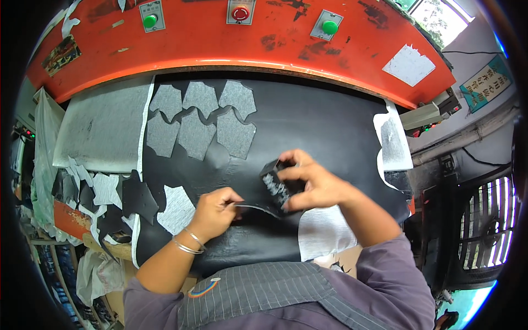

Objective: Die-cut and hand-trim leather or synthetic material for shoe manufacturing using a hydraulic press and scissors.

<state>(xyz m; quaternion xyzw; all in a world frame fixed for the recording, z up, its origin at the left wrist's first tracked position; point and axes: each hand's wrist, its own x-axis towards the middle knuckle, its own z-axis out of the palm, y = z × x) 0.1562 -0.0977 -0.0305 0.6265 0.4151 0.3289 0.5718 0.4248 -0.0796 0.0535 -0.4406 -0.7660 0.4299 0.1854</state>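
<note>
A black block-shaped tool (273, 187) with whitish marks on its side is gripped in my right hand (308, 181), tilted above a black sheet (308, 132). The fingers of my left hand (217, 209) pinch the edge of a thin black piece (256, 207), which curves toward the block's lower end. Its far end is hidden behind the block. Beyond my hands, several grey notched shapes (236, 133) stand in two rows on the sheet; whether they are laid pieces or cut-outs I cannot tell.
An orange machine beam (192, 49) spans the far side, with green buttons (330, 27) and a red button (240, 14). A grey board (102, 132) shows at left. Black and pale scraps (107, 190) pile below it. A whitish piece (327, 234) lies near my right forearm.
</note>
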